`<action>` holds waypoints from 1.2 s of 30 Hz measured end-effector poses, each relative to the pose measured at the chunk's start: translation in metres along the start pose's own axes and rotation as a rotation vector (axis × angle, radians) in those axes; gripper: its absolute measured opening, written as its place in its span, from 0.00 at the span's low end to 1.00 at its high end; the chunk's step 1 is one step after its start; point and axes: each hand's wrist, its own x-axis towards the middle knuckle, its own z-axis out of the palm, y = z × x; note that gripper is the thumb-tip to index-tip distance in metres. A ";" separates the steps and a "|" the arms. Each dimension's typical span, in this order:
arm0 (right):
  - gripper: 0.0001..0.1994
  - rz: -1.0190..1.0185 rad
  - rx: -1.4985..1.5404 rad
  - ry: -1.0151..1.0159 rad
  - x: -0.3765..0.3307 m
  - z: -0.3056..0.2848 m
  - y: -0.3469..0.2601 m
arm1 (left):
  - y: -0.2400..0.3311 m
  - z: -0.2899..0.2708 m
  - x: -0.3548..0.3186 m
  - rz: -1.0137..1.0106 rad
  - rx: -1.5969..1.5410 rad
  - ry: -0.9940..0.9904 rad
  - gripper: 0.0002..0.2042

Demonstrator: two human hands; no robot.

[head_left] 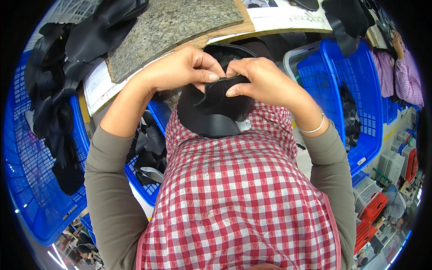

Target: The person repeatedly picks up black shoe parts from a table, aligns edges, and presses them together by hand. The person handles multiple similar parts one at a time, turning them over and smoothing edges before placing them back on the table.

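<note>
A curved black leather-like piece (pixel 211 123) rests against my checked apron at lap height, its upper edge raised between my hands. My left hand (pixel 186 67) pinches that edge, thumb and forefinger pressed together. Close beside it, my right hand (pixel 258 78) grips the same edge, with the thumb on the near face and the fingers behind. A small pale patch shows at the piece's lower right. Behind my hands a black rounded thing shows in part; what it is I cannot tell.
A worktable with a speckled stone slab (pixel 175 31) lies ahead. At left, black pieces (pixel 49 112) hang over a blue basket (pixel 27 189); another blue basket (pixel 144 180) stands near my left knee. More blue baskets (pixel 333 90) stand at right, near a person in a checked sleeve (pixel 408 83).
</note>
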 end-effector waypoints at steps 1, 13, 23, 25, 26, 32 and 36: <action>0.17 -0.004 0.001 0.024 -0.003 -0.001 0.001 | 0.004 0.000 0.000 -0.032 0.057 0.004 0.10; 0.16 -0.001 -0.045 0.161 0.010 0.013 0.000 | -0.009 0.009 -0.008 -0.084 -0.080 0.250 0.08; 0.11 -0.048 -0.128 0.181 0.001 0.014 0.002 | 0.011 0.077 -0.013 0.345 1.005 0.593 0.06; 0.11 -0.123 -0.120 0.244 -0.011 0.008 -0.006 | -0.003 0.083 -0.014 0.441 0.628 0.743 0.08; 0.11 -0.109 -0.075 0.231 -0.019 0.004 -0.010 | -0.011 0.082 -0.014 0.486 0.406 0.751 0.11; 0.09 -0.105 0.195 0.377 -0.041 -0.024 -0.031 | -0.043 0.086 -0.040 0.340 0.213 0.608 0.11; 0.10 -0.211 0.145 0.542 -0.027 -0.038 -0.039 | -0.017 0.080 -0.051 0.397 -0.042 0.708 0.10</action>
